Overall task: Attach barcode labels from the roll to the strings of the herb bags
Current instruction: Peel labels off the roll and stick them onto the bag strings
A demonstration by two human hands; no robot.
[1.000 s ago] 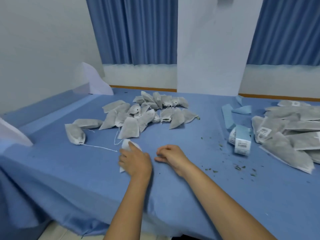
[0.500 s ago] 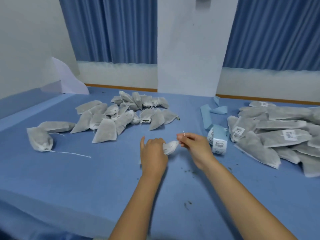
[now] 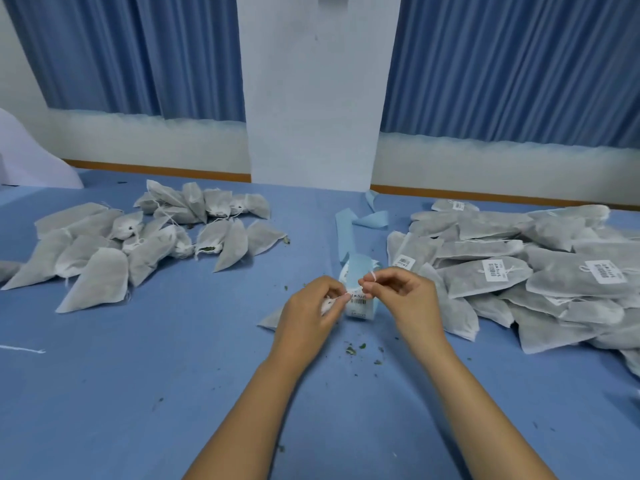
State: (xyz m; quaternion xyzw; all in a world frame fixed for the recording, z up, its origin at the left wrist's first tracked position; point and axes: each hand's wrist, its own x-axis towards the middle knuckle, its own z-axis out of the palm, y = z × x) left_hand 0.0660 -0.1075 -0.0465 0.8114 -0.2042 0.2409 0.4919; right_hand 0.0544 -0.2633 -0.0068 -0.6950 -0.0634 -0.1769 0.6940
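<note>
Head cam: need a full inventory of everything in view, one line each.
unlabelled bags: loose pile, uncounted, grey-white, table far left
labelled bags: overlapping pile, uncounted, grey with white barcode labels, table right
label roll: one, pale blue backing, white labels, centre behind the hands
backing strips: a few, pale blue, behind the roll
held bag: one, grey-white, under the left hand
string: one, white, between both hands
loose string: one, white, left edge
herb crumbs: scattered, green, near the hands
table cover: one, blue
curtains: two, blue, back wall
left hand: grips the held bag
right hand: pinches the string
</note>
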